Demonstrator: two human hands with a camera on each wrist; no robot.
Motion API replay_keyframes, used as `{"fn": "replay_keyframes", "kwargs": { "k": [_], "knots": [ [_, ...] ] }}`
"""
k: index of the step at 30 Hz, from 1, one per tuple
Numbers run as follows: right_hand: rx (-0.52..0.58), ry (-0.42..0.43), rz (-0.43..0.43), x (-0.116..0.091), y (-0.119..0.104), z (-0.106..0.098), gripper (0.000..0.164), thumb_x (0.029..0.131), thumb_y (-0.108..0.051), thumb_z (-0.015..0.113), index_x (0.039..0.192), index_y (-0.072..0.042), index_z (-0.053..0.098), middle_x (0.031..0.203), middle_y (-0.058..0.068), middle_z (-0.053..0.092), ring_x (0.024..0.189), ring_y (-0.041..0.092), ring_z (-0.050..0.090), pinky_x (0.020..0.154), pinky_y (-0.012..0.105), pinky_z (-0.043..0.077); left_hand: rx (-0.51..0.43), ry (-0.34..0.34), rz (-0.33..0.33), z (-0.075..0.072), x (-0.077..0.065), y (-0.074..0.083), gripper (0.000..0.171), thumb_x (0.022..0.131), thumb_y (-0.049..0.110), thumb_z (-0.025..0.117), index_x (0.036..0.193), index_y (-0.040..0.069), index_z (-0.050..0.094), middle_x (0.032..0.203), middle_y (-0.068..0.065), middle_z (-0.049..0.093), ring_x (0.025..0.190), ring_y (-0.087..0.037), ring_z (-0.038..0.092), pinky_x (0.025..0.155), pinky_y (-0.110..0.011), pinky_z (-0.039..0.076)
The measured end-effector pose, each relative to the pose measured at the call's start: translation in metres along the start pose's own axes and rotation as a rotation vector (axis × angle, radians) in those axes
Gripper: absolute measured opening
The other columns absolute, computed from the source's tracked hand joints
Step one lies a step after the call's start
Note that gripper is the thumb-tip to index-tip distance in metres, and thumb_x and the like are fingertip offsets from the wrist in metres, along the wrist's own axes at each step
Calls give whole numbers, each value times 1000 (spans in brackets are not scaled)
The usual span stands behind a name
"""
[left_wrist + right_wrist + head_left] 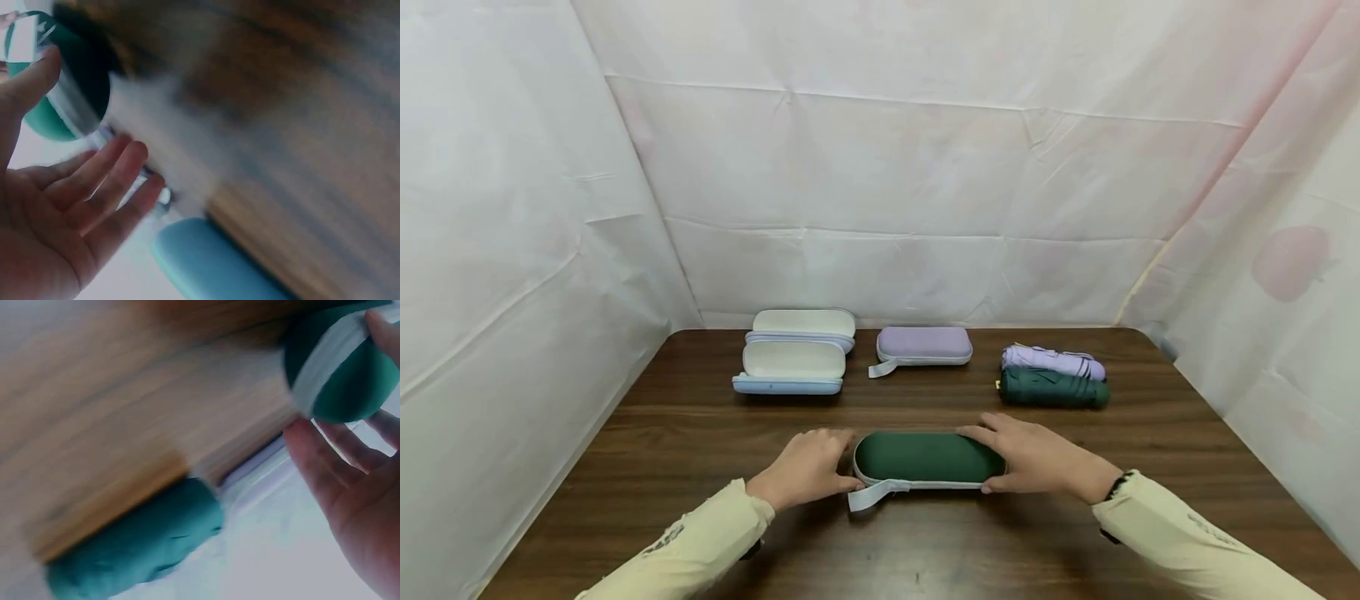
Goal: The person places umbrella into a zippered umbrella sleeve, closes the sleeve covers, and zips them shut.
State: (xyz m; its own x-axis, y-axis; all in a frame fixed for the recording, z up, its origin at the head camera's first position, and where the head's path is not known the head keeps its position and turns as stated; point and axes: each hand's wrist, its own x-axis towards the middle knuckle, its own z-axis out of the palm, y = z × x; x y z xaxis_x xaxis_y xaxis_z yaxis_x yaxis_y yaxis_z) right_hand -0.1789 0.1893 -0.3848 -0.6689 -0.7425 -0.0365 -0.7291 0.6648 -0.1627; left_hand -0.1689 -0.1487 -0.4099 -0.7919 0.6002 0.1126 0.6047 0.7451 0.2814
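Observation:
A dark green hard zip case [925, 457] with a pale zip band and a light wrist strap [877, 493] lies shut near the table's front. My right hand [1037, 457] holds its right end, thumb at the front edge and fingers over the top and back. In the right wrist view, the thumb of the right hand [369, 481] meets the zip band. At the case's left end is my left hand [808, 468], its fingers spread and loosely extended. The left wrist view shows the thumb of the left hand [69, 212] close to the case; contact is unclear.
Behind on the wooden table [685, 450] lies an open light-blue case [793, 362] with a pale lining. Right of it is a shut lavender zip case [925, 343]. Farther right, a folded lavender umbrella [1052, 362] lies against a folded dark green umbrella [1052, 388]. White sheeting [887, 183] surrounds the table.

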Motion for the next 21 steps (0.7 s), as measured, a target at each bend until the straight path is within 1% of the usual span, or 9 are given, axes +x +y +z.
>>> {"fn": "replay_keyframes", "kwargs": {
  "k": [2, 4, 5, 7, 11, 15, 16, 21],
  "knots": [
    [86, -8, 31, -7, 6, 0, 75, 80, -38, 77, 142, -11, 44, 128, 8, 50, 109, 24, 55, 86, 44, 47, -64, 1, 0, 4, 2, -2, 57, 74, 34, 82, 118, 5, 61, 101, -4, 67, 86, -15, 64, 70, -31, 52],
    [159, -1, 47, -12, 11, 3, 74, 80, -36, 77, 141, -9, 44, 130, 8, 50, 110, 25, 55, 86, 44, 47, -138, -7, 14, 7, 4, -2, 64, 75, 29, 83, 127, 2, 56, 107, -6, 66, 89, -12, 63, 74, -28, 51],
    [186, 7, 48, -13, 12, 5, 73, 80, -36, 77, 140, -9, 45, 129, 7, 50, 109, 24, 55, 86, 43, 47, -171, -11, 21, 8, 5, -2, 65, 75, 26, 83, 128, 1, 55, 108, -6, 66, 89, -10, 63, 74, -27, 51],
    [222, 34, 46, -15, 15, 8, 72, 80, -37, 76, 139, -8, 46, 129, 6, 51, 109, 23, 55, 85, 43, 47, -206, -11, 30, 10, 6, -2, 64, 75, 24, 83, 127, -2, 55, 107, -7, 66, 86, -6, 61, 71, -24, 50],
    [234, 81, 46, -18, 16, 13, 71, 79, -37, 78, 136, -6, 50, 127, 10, 53, 108, 26, 55, 83, 45, 47, -258, -14, 36, 12, 7, -2, 63, 76, 24, 81, 127, -3, 55, 107, -7, 66, 86, -4, 60, 71, -22, 49],
    [220, 93, 39, -18, 17, 15, 70, 79, -32, 79, 136, -3, 51, 126, 15, 54, 106, 26, 56, 82, 44, 48, -296, -15, 46, 13, 8, -3, 59, 77, 23, 80, 125, -1, 56, 107, -6, 66, 87, -4, 60, 71, -21, 49],
    [216, 93, 38, -18, 17, 15, 69, 79, -32, 79, 136, -3, 51, 126, 14, 54, 102, 24, 57, 81, 43, 48, -299, -13, 49, 14, 8, -3, 58, 78, 23, 80, 125, -1, 56, 107, -6, 66, 88, -4, 60, 71, -21, 49],
    [198, 108, 36, -15, 23, 13, 69, 80, -32, 78, 135, -2, 51, 126, 13, 55, 94, 16, 55, 80, 40, 47, -300, 4, 45, 13, 16, -6, 59, 80, 20, 78, 126, -8, 54, 109, -12, 66, 91, -7, 61, 73, -21, 50]
  ]
}}
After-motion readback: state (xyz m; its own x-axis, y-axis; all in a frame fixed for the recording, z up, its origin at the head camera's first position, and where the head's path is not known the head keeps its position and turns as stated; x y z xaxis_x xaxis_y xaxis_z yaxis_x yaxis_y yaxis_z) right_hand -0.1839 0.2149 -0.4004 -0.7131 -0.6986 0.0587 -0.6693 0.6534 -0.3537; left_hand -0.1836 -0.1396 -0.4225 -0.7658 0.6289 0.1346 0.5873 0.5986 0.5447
